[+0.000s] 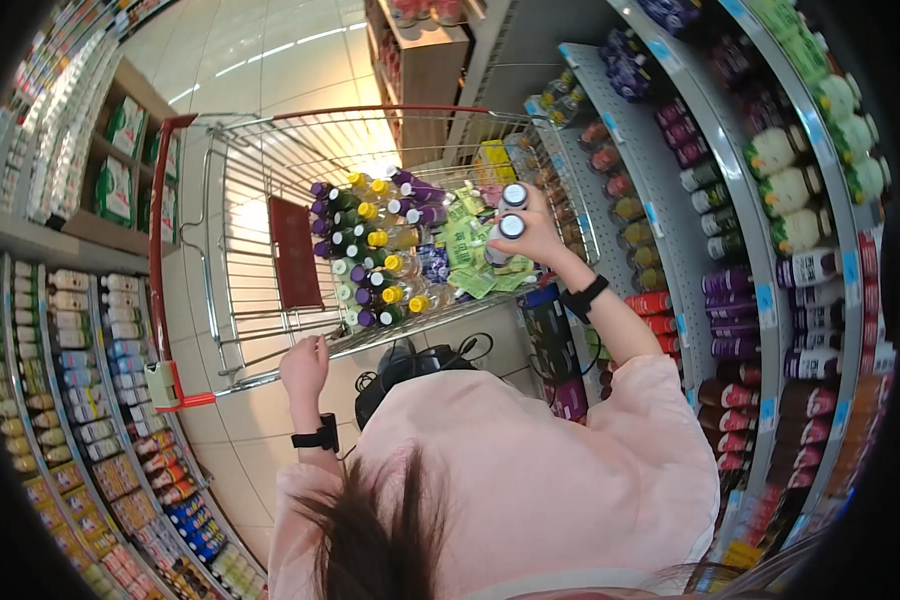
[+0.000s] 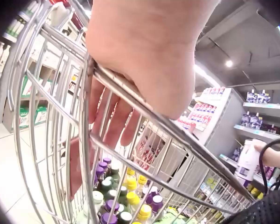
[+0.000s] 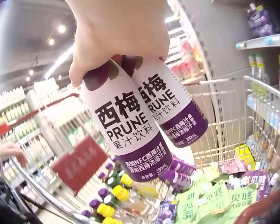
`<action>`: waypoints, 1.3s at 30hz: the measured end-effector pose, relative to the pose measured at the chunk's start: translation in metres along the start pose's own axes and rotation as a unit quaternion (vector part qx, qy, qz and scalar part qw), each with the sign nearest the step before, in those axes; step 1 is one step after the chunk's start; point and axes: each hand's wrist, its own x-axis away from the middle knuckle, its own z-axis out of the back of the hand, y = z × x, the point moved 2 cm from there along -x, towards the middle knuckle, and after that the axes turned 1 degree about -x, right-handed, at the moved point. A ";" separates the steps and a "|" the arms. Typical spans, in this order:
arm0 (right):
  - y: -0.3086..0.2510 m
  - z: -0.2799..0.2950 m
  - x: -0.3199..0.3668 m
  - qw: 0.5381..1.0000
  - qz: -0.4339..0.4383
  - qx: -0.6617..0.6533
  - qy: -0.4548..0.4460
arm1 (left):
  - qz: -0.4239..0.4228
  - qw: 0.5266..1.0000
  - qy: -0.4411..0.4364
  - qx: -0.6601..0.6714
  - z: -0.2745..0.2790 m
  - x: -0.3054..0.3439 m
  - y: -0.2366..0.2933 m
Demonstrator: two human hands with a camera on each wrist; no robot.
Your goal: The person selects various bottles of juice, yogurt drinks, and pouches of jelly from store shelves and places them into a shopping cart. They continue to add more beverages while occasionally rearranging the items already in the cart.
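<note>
My right hand (image 1: 535, 230) grips two prune juice bottles (image 3: 128, 123) side by side near their tops, above the right part of the shopping cart (image 1: 160, 250). White labels with purple bases face the right wrist camera. My left hand (image 2: 142, 51) is curled over the cart's top side rail (image 2: 177, 135), its fingers hanging inside the wire basket. Rows of bottles with yellow caps (image 1: 377, 238), purple caps and white caps stand in the cart. Green pouches (image 1: 475, 245) are heaped beside them, under the held bottles. Purple-labelled bottles (image 3: 179, 170) lie next to the pouches.
Shelves of drinks (image 1: 760, 270) run close along the right side. More stocked shelves (image 1: 70, 350) line the left. A display stand (image 1: 420, 80) is beyond the cart, and tiled floor (image 1: 260, 50) stretches ahead. A red panel (image 1: 295, 250) hangs inside the cart.
</note>
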 end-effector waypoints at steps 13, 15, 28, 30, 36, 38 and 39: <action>0.052 -0.250 -0.049 0.962 0.033 0.040 -0.268 | 0.066 0.997 -0.008 0.040 -0.001 -0.010 0.004; 0.057 -0.269 -0.038 0.976 -0.008 0.039 -0.215 | 0.059 0.997 0.005 0.045 -0.001 -0.014 0.002; 0.083 -0.290 -0.011 0.886 -0.087 0.046 -0.453 | 0.122 0.989 -0.087 0.016 -0.001 -0.017 0.005; 0.076 -0.279 -0.025 0.833 -0.102 -0.062 -0.541 | 0.129 0.987 -0.097 0.020 -0.004 -0.018 0.004; 0.047 -0.193 -0.018 0.882 -0.107 -0.110 -0.446 | 0.155 0.978 -0.139 -0.002 -0.005 -0.032 0.008; 0.048 -0.172 -0.003 0.894 -0.092 -0.055 -0.435 | 0.158 0.981 -0.111 -0.004 -0.015 -0.035 0.002; 0.044 -0.156 0.007 0.900 -0.110 -0.048 -0.420 | 0.158 0.983 -0.097 -0.004 -0.016 -0.036 0.002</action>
